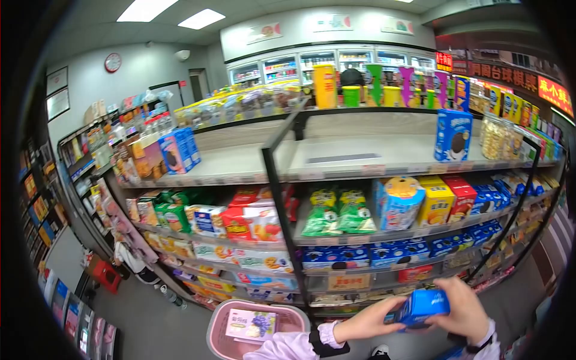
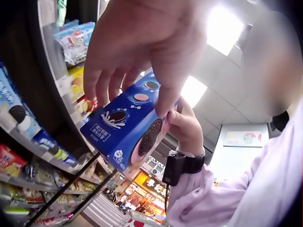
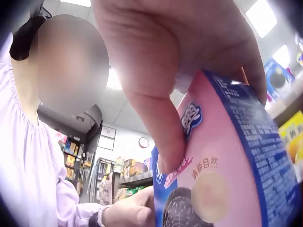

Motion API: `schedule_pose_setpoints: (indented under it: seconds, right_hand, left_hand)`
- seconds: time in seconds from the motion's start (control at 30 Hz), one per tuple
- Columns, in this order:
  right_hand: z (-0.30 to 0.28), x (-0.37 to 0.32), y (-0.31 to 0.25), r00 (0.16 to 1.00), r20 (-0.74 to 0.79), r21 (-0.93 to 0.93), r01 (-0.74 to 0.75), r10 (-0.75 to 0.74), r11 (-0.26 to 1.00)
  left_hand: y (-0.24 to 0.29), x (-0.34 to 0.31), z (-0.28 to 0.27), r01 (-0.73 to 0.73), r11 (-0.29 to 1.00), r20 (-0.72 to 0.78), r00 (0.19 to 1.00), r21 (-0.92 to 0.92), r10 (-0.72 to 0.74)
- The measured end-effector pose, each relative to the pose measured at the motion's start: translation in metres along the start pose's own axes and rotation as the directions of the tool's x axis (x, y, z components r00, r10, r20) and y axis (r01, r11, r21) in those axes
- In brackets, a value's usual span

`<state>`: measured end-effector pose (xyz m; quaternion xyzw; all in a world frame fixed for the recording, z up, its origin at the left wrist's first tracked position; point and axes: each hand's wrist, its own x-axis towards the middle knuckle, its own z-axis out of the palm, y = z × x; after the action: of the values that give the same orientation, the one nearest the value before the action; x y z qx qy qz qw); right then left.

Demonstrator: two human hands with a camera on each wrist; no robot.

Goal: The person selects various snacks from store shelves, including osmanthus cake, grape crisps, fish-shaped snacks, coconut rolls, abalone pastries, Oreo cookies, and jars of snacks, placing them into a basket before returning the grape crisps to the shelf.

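Observation:
Low in front of me, both hands hold a blue-and-pink box of sandwich cookies (image 1: 423, 307) between them. At its left end my left hand (image 1: 373, 318) grips with thumb and fingers, while my right hand (image 1: 461, 309) grips the right end. The left wrist view shows a blue side of the cookie box (image 2: 120, 125) with cookie pictures, and my right hand (image 2: 187, 130) behind it. Up close in the right wrist view, the thumb of my right hand (image 3: 156, 90) lies over the box's pink front (image 3: 227, 161).
A pink basket (image 1: 217, 336) holding a white-and-purple box (image 1: 251, 324) is left of my hands. Ahead stands a snack shelf (image 1: 360, 240) with bags and boxes on several levels. One blue cookie box (image 1: 453, 135) stands on its top level. A black post (image 1: 279, 204) divides the shelf.

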<state>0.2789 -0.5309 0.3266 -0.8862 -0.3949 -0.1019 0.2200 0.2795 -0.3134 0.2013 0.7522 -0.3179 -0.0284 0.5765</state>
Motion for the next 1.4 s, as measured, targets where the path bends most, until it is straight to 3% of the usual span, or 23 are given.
schedule_pose_setpoints:
  seconds: [0.17,0.27,0.3,0.33,0.37,0.43,0.5,0.53,0.63,0.67,0.77,0.9,1.03,1.13,1.17,1.23,1.33,1.4]
  right_hand:
    - [0.084,-0.029,-0.043,0.996,-0.02,0.179,-0.084,0.089,0.98]
    - [0.1,-0.045,-0.078,0.983,-0.058,0.415,-0.135,0.175,0.9]
    - [0.112,-0.058,-0.082,0.976,-0.071,0.493,-0.147,0.208,0.857]
    - [0.134,-0.075,-0.072,0.96,0.094,0.603,-0.266,0.264,0.752]
    - [0.149,-0.087,-0.074,0.965,0.09,0.614,-0.25,0.248,0.748]
    - [0.16,-0.102,-0.095,0.933,0.257,0.691,-0.361,0.253,0.626]
    - [0.179,-0.122,-0.11,0.933,0.288,0.761,-0.361,0.218,0.54]
    - [0.187,-0.131,-0.12,0.925,0.287,0.741,-0.38,0.25,0.554]
    - [0.189,-0.153,-0.154,0.902,0.306,0.8,-0.417,0.304,0.432]
    - [0.201,-0.165,-0.159,0.911,0.25,0.818,-0.38,0.328,0.432]
    - [0.236,-0.195,-0.17,0.867,0.319,0.82,-0.455,0.382,0.347]
    - [0.244,-0.2,-0.209,0.838,0.437,0.882,-0.47,0.327,0.025]
    - [0.262,-0.194,-0.232,0.866,0.42,0.888,-0.454,0.271,0.075]
    - [0.276,-0.176,-0.244,0.906,0.333,0.899,-0.389,0.263,0.2]
    - [0.28,-0.166,-0.249,0.905,0.342,0.903,-0.391,0.252,0.176]
    - [0.286,-0.141,-0.267,0.902,0.367,0.91,-0.399,0.228,0.115]
    - [0.291,-0.08,-0.306,0.928,0.35,0.896,-0.371,0.126,0.243]
    - [0.319,-0.039,-0.332,0.946,0.272,0.948,-0.296,0.177,0.122]
  left_hand:
    - [-0.02,-0.101,-0.011,0.165,0.984,-0.022,0.986,-0.059,-0.167]
    - [-0.035,-0.154,-0.015,0.221,0.961,-0.045,0.972,-0.164,-0.231]
    - [-0.04,-0.171,-0.014,0.232,0.94,-0.051,0.966,-0.251,-0.252]
    - [-0.04,-0.187,-0.014,0.244,0.922,-0.071,0.958,-0.302,-0.277]
    - [-0.038,-0.203,-0.014,0.254,0.9,-0.09,0.949,-0.353,-0.303]
    - [-0.02,-0.225,-0.014,0.306,0.84,-0.116,0.912,-0.448,-0.394]
    - [-0.01,-0.245,-0.008,0.296,0.821,-0.149,0.898,-0.488,-0.413]
    - [-0.011,-0.253,-0.002,0.292,0.819,-0.149,0.9,-0.494,-0.41]
    - [-0.011,-0.277,0.013,0.305,0.812,-0.127,0.901,-0.498,-0.416]
    - [-0.007,-0.285,0.018,0.314,0.81,-0.118,0.9,-0.495,-0.42]
    - [0.017,-0.313,0.025,0.367,0.787,-0.072,0.886,-0.497,-0.459]
    - [0.05,-0.351,0.024,0.374,0.78,-0.1,0.871,-0.501,-0.482]
    - [0.058,-0.389,0.012,0.31,0.816,-0.164,0.886,-0.487,-0.434]
    - [0.057,-0.412,-0.003,0.352,0.864,-0.23,0.864,-0.36,-0.448]
    - [0.046,-0.425,-0.008,0.32,0.818,-0.201,0.867,-0.478,-0.457]
    - [0.057,-0.439,-0.03,0.299,0.815,-0.192,0.878,-0.497,-0.439]
    - [0.048,-0.471,-0.073,0.259,0.916,-0.315,0.881,-0.308,-0.354]
    - [0.039,-0.495,-0.115,0.245,0.925,-0.383,0.856,-0.291,-0.347]
